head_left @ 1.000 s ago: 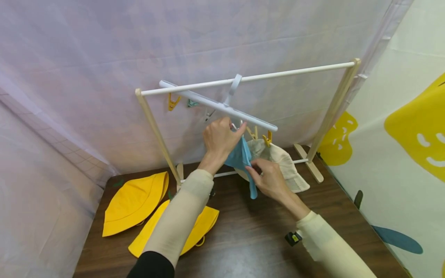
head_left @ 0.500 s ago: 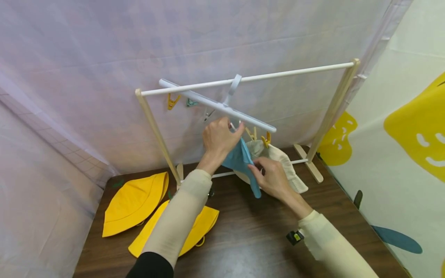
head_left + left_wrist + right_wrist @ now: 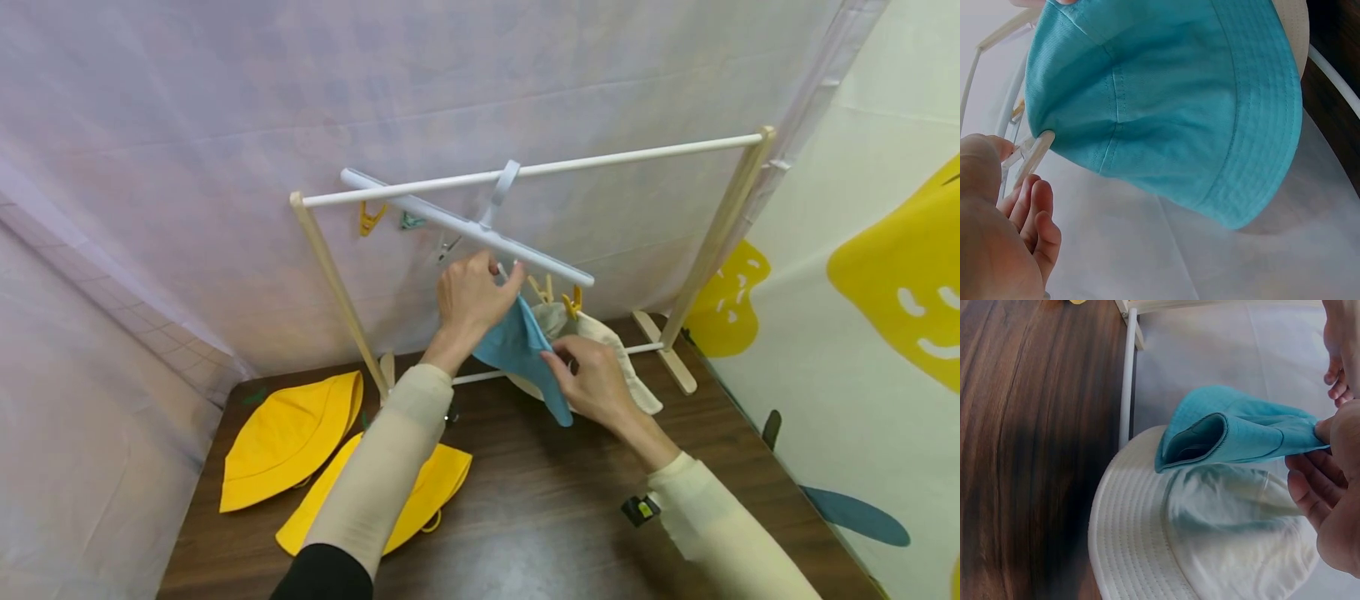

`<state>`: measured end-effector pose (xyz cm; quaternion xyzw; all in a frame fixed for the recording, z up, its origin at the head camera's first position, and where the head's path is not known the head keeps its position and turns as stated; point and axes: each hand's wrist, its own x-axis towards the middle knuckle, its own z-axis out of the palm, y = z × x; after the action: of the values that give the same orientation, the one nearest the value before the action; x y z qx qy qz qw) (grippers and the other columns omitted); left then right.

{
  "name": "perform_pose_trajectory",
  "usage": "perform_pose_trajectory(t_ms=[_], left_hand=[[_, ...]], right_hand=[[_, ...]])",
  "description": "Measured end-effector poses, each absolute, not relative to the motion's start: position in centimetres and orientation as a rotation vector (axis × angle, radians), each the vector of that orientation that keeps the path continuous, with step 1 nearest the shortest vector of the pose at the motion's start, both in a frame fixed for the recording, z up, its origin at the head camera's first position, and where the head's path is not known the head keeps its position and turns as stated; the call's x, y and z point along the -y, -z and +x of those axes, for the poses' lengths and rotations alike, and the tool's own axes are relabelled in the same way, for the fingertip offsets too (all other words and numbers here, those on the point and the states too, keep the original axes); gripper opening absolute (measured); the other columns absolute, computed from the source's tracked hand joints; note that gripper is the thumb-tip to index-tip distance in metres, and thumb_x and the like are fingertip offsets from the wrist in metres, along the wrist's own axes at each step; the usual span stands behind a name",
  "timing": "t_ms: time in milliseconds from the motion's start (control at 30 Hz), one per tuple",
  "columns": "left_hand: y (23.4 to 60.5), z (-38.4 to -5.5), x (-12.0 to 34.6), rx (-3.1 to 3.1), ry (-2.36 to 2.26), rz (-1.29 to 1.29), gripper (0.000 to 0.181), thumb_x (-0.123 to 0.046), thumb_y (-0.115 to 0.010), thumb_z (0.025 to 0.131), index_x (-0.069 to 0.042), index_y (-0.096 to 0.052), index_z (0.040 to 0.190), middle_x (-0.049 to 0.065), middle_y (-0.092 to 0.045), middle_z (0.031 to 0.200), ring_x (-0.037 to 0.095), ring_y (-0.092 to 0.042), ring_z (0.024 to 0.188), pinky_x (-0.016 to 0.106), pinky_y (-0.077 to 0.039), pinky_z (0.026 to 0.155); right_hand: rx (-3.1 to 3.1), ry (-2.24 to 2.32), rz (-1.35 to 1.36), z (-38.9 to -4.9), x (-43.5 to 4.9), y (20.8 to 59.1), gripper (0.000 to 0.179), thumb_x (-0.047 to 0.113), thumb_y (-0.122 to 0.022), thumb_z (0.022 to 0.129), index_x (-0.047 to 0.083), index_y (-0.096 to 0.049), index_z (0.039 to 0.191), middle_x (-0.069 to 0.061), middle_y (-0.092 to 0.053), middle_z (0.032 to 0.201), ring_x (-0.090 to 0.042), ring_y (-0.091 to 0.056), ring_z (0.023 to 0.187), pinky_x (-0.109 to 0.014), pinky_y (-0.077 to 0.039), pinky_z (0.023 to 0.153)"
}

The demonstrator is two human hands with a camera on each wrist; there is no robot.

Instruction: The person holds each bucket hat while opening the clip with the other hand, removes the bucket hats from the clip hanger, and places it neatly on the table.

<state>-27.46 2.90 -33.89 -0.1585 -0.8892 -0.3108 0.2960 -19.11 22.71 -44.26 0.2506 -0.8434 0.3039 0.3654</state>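
Note:
A blue bucket hat [image 3: 517,342] hangs folded below the light-blue clip hanger [image 3: 465,227]. My left hand [image 3: 472,296] pinches a white clothespin [image 3: 1035,156] between thumb and fingers; its tip sits on the edge of the hat's crown in the left wrist view. My right hand [image 3: 592,375] pinches the hat's fabric, fingertips on its right side in the head view. Behind it, a cream bucket hat [image 3: 1147,550] hangs from a yellow clothespin [image 3: 573,302] and a beige clothespin [image 3: 542,288] at the hanger's right end.
A white rod [image 3: 637,157] on wooden posts carries the hanger above a dark wooden table [image 3: 525,517]. Two yellow hats [image 3: 292,437] lie on the table at left. Toward the hanger's left end hang a yellow clip [image 3: 371,218], a green clip [image 3: 412,221] and a clear clip [image 3: 447,248].
My right hand has shifted slightly right, drawing the blue hat's lower end to the right with it. My left hand stays at the clothespin. The hanger has tilted and shifted very slightly left.

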Motion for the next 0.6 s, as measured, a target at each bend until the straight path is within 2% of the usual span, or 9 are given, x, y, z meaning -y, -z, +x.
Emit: perform_pose_trajectory(t_ms=[333, 600], left_hand=[[33.85, -27.64, -2.64, 2.386, 0.851, -0.447, 0.040, -0.046, -0.076, 0.102, -0.007, -0.079, 0.093, 0.011, -0.082, 0.084, 0.031, -0.074, 0.071, 0.045, -0.059, 0.064], [33.69, -27.71, -2.53, 2.377, 0.847, -0.477, 0.038, -0.044, -0.076, 0.102, -0.007, -0.079, 0.093, 0.010, -0.082, 0.084, 0.032, -0.075, 0.072, 0.046, -0.059, 0.065]], right_hand=[[2.153, -0.767, 0.664, -19.10, -22.86, 43.93, 0.008, 0.003, -0.088, 0.093, 0.003, -0.080, 0.091, -0.008, -0.077, 0.078, -0.011, -0.062, 0.060, -0.023, -0.048, 0.056], [2.127, -0.739, 0.683, -19.20, -23.07, 43.78, 0.009, 0.002, -0.088, 0.092, 0.002, -0.080, 0.090, -0.009, -0.077, 0.078, -0.012, -0.063, 0.060, -0.027, -0.049, 0.057]])
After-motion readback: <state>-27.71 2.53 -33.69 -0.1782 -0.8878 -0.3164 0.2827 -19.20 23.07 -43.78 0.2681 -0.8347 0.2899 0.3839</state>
